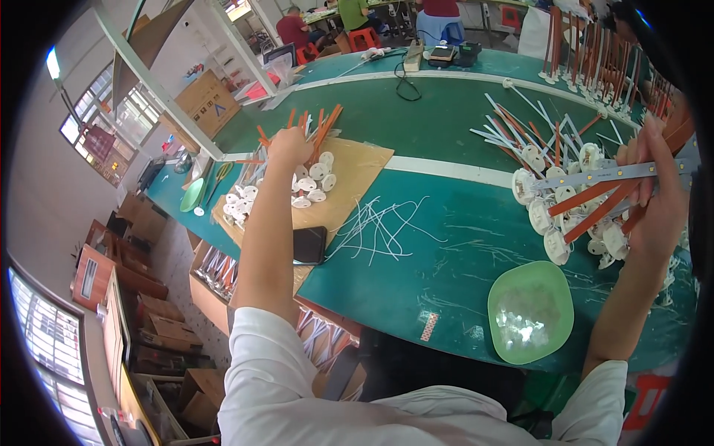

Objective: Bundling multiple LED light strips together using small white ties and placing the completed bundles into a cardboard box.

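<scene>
My right hand (658,197) is closed round several LED light strips (595,178), one side pale with small yellow squares, others orange, with white round end pieces. Their round ends hang over a pile of similar white discs (615,241) on the right of the table. At the left, my left hand (290,149) reaches into another bunch of orange strips (325,125) with white discs (320,172) on a brown cardboard sheet (364,154). Its fingers look curled downward, and what they hold is hidden behind the hand.
Thin white wires (383,230) lie mid-table, beside a black phone (309,245). A green tray (531,312) is near the front edge; scissors (223,172) and a green dish (192,195) are far left. Upright strips (587,52) stand at back right. People sit beyond.
</scene>
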`<state>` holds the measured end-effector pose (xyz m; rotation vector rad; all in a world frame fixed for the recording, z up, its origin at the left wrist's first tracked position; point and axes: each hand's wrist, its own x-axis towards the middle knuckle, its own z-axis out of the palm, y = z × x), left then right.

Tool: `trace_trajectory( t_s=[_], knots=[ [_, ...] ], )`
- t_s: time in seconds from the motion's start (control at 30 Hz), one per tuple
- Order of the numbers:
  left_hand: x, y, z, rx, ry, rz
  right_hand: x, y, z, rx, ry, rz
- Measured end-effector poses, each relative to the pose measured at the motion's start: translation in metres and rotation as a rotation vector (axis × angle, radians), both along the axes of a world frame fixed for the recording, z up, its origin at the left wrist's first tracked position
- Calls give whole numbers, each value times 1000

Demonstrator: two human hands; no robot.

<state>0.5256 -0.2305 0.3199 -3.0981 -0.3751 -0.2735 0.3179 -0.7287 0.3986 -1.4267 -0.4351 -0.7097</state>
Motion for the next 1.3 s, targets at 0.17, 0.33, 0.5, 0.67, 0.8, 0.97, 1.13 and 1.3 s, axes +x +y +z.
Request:
trace_trajectory(
  t_s=[0.17, 0.33, 0.5, 0.67, 0.8, 0.97, 1.13, 1.3],
  knots=[
    [22, 5, -17, 97, 208, -146, -3, 12, 1, 26, 63, -79],
    [33, -7, -28, 10, 54, -178, 3, 10, -5, -92, -8, -273],
    [41, 10, -22, -72, 66, -83, 2, 5, -3, -142, -60, -223],
    [21, -20, 13, -166, -1, -131, 1, 1, -5, -160, -74, -218],
    [18, -12, 19, -102, -25, -152, -6, 7, 3, -120, -90, -171],
    [13, -3, 20, -107, -76, -172, -14, 10, 7, -89, -108, -182],
    [3, -13, 27, -260, -72, -108, -15, 9, 9, -83, -66, -195],
    [3, 3, 26, -358, -56, -171, -11, 14, 10, -91, -88, -201]
  ],
)
